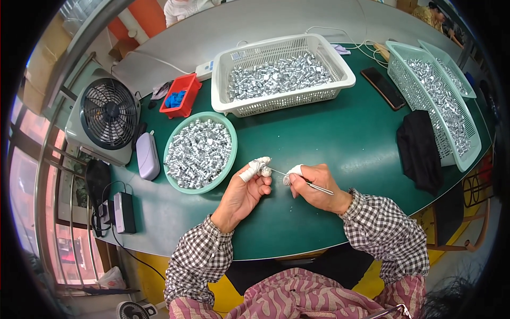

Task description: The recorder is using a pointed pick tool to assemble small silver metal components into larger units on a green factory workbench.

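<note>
Over a green surface (287,226), a person's left hand (240,195) pinches a small metal part (265,170) between its fingertips, while the right hand (317,185) — just beside it — is closed around a thin metal tool (322,189). The tool's long axis slants up and leftward to the part, which lies left of the right hand; whether the tip touches is too small to tell. A pale-green bowl (234,146) of silver pieces (199,154) sits beyond, nearer the left hand.
</note>
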A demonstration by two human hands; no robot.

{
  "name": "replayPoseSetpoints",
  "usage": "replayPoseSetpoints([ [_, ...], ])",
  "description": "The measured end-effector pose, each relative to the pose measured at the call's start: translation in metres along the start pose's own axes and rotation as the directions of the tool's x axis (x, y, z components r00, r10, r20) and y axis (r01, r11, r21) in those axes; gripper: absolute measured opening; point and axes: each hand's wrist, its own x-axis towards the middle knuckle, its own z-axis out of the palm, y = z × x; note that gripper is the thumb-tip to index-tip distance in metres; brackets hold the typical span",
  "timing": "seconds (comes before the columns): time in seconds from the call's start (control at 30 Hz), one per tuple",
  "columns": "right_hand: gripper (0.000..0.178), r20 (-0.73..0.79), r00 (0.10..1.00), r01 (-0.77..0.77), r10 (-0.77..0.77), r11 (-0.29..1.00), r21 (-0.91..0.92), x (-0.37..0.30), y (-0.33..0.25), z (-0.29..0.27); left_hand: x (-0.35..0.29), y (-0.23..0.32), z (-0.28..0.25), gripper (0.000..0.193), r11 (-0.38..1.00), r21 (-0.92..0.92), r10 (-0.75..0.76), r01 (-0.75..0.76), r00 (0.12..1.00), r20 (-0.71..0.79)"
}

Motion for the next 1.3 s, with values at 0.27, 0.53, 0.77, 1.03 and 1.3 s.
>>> replayPoseSetpoints([
  [0.27, 0.011, 0.033, 0.999, 0.006, -0.002, 0.994, -0.111, 0.0, 0.005, 0.0, -0.001, -0.002, 0.002, 0.03, 0.999, 0.053, 0.01, -0.011, 1.0, 0.019],
  [0.53, 0.005, -0.104, 0.994, 0.026, -0.028, 0.999, -0.024, 0.002, -0.004, 0.005, -0.005, -0.001, 0.004, 0.021, 0.967, 0.25, 0.037, -0.046, 0.999, 0.039],
  [0.77, 0.01, -0.057, 0.998, 0.032, -0.028, 0.997, 0.067, 0.001, 0.008, 0.002, -0.005, -0.005, 0.019, 0.02, 0.967, 0.253, 0.047, -0.038, 0.998, -0.03],
  [1.03, 0.012, -0.002, 0.959, 0.279, -0.283, 0.948, -0.153, 0.003, 0.004, -0.002, -0.006, -0.005, 0.01, 0.019, 0.927, 0.366, 0.072, -0.08, 0.997, 0.037],
  [1.3, 0.011, -0.079, 0.985, -0.124, 0.153, 0.95, 0.287, 0.006, 0.012, -0.004, -0.002, -0.01, 0.02, 0.019, 0.934, 0.336, 0.114, -0.122, 0.993, 0.044],
])
